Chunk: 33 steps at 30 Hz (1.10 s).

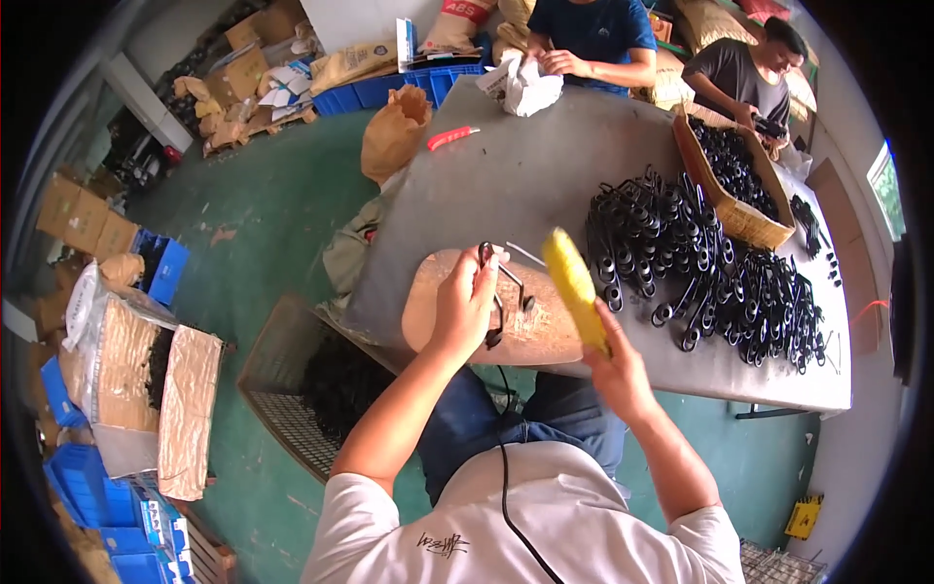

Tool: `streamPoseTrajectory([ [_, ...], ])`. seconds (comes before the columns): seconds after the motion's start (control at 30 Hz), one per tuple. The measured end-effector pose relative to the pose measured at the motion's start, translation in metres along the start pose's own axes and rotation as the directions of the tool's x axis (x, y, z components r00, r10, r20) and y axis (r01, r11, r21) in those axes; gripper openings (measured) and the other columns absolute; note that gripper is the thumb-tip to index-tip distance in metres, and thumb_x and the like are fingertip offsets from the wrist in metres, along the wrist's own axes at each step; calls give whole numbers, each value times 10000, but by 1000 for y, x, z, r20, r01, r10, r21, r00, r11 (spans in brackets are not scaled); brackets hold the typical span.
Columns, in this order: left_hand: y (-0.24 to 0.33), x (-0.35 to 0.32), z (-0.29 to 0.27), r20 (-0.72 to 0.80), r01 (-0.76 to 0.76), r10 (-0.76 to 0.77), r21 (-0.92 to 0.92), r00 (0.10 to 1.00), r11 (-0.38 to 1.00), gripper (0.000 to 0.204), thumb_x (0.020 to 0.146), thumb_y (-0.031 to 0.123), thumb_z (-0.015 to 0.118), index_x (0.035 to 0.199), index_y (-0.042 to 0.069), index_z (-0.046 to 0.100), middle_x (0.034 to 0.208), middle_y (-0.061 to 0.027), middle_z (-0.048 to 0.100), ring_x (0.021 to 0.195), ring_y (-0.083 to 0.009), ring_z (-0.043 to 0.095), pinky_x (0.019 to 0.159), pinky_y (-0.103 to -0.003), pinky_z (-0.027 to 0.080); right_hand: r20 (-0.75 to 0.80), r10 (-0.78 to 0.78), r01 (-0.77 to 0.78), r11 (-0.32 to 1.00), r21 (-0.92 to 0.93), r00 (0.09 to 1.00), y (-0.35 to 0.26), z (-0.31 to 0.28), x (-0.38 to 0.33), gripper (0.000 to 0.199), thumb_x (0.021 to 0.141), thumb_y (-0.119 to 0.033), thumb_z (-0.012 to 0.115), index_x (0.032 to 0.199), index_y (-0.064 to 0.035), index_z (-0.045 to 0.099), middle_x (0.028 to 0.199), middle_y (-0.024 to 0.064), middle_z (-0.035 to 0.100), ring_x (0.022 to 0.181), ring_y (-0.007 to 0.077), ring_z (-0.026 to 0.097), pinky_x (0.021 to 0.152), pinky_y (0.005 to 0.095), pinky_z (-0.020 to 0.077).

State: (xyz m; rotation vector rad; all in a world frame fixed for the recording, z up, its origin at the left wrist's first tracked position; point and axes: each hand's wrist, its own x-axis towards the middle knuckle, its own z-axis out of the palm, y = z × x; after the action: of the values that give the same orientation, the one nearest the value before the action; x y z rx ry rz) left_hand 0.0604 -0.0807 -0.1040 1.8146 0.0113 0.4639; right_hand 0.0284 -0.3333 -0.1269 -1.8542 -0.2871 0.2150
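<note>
Above a worn brown board (428,302) at the table's near edge, my left hand (463,302) is closed on a black wire-like part (510,277) with bent legs and small knobs at their ends. My right hand (620,370) grips the lower end of a thick, long yellow tool (572,277), tilted up and to the left; its exact kind is unclear. A thin pale rod (525,253) shows beside the tool's upper end. Just right of the tool, a large heap of black looped parts (662,243) lies on the grey table (516,175).
A cardboard box (759,229) of black parts stands at the table's right. A red-handled cutter (452,137) lies far left. Two other people work across the table, one handling a white bag (525,86). On the floor left of me stands a crate (282,389) with dark contents.
</note>
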Motion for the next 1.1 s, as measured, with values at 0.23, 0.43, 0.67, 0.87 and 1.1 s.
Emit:
streamPoseTrajectory([
  [0.23,30,-23,13,215,-129,117,45,970,991,151,986,142,609,1057,22,550,910,-105,658,775,-159,676,684,-303,536,-193,-155,178,978,105,969,-77,-19,-26,621,964,-14,543,1528,3,284,1422,194,498,1243,227,526,1029,316,423],
  [0.43,24,-17,26,185,-321,283,218,941,922,113,948,101,653,998,15,599,815,-103,625,685,-222,615,625,-346,497,-59,-142,121,955,-270,988,1,25,-3,686,925,-26,560,1546,-115,281,1289,317,554,1175,414,590,989,420,464],
  [0.67,27,-16,10,109,-267,249,203,962,942,130,940,120,672,982,17,604,770,-69,608,651,-143,574,613,-287,479,53,382,-374,919,-123,923,-9,10,15,678,922,-81,595,1531,-227,334,1047,292,645,933,451,657,805,480,535],
  [0.87,20,-27,-77,-362,-26,59,97,930,995,143,960,187,675,971,84,575,837,39,517,721,-42,466,629,-205,418,148,-265,303,800,-517,953,11,-4,11,662,871,-134,678,1480,-217,432,880,180,599,790,424,621,701,486,537],
  [1.1,-8,-71,-198,-571,205,278,639,772,742,227,1013,232,585,968,10,566,836,-85,584,753,-222,553,703,-353,462,28,-533,372,551,-746,846,-4,-39,75,312,816,-236,728,1105,-122,696,1013,75,629,957,279,586,840,420,482],
])
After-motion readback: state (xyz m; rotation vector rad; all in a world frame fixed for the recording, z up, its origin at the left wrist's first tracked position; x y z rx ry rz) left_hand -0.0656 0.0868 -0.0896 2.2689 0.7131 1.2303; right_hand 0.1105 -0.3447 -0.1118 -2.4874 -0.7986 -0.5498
